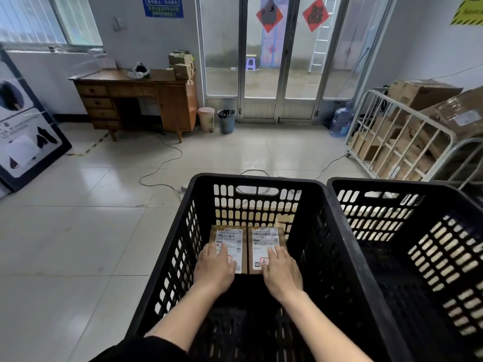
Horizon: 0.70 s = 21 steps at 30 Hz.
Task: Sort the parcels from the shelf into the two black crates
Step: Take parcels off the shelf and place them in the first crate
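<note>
Forearms [183, 317] reach into the left crate [256, 178]. On its floor the left parcel [227, 240] and right parcel [266, 237] lie touching. The left grip [214, 266] and right grip [281, 270] each lie flat on one, clasping nothing. The parcels look like stiff, light cardboard with slick labels, so the side edges seem the best hold.

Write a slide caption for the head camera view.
Left hand flat on the left parcel, right hand flat on the right parcel, side by side inside one black crate; second crate stands alongside.
</note>
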Each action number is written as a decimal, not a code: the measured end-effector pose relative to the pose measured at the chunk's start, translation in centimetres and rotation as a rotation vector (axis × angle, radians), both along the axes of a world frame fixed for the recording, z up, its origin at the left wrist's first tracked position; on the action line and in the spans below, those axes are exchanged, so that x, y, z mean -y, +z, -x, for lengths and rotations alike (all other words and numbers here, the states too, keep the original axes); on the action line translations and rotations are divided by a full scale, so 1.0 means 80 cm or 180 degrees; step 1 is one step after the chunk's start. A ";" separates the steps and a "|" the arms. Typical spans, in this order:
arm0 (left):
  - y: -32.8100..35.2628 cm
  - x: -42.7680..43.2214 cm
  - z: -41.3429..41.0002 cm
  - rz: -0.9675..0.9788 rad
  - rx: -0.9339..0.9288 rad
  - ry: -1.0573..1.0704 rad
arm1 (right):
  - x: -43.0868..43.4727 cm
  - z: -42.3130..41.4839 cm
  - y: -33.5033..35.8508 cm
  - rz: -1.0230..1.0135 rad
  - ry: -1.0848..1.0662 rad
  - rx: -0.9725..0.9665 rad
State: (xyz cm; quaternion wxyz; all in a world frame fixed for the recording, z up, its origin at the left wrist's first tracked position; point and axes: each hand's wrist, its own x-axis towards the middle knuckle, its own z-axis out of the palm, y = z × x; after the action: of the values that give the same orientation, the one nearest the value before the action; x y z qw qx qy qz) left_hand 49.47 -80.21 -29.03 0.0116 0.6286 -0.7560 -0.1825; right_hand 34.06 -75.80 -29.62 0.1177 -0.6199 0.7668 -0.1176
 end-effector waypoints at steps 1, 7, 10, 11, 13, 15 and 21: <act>0.006 -0.003 -0.003 0.0019 0.0003 -0.0015 | -0.003 -0.001 0.008 -0.0021 0.0000 -0.0024; 0.052 -0.025 -0.010 0.0248 0.0072 -0.0223 | -0.028 -0.005 0.062 -0.0029 0.0001 -0.0083; 0.075 -0.041 -0.014 0.0347 0.0074 -0.0356 | -0.049 -0.008 0.088 0.0057 -0.0003 -0.0096; 0.081 -0.046 -0.016 0.0401 0.0080 -0.0401 | -0.057 -0.009 0.094 0.0073 -0.0003 -0.0113; 0.092 -0.057 -0.020 0.0501 0.0059 -0.0478 | -0.073 -0.011 0.106 0.0079 -0.0023 -0.0165; 0.102 -0.070 -0.025 0.0575 0.0032 -0.0568 | -0.092 -0.016 0.119 0.0063 -0.0081 -0.0192; 0.128 -0.118 -0.042 0.0730 -0.0064 -0.0835 | -0.163 -0.036 0.152 0.0102 -0.0295 -0.0296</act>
State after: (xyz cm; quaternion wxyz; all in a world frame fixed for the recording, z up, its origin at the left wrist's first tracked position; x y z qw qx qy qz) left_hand 52.80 -70.75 -18.75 0.0670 0.5172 -0.8472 -0.1013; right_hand 36.96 -62.79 -17.46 0.0664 -0.5903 0.7974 -0.1063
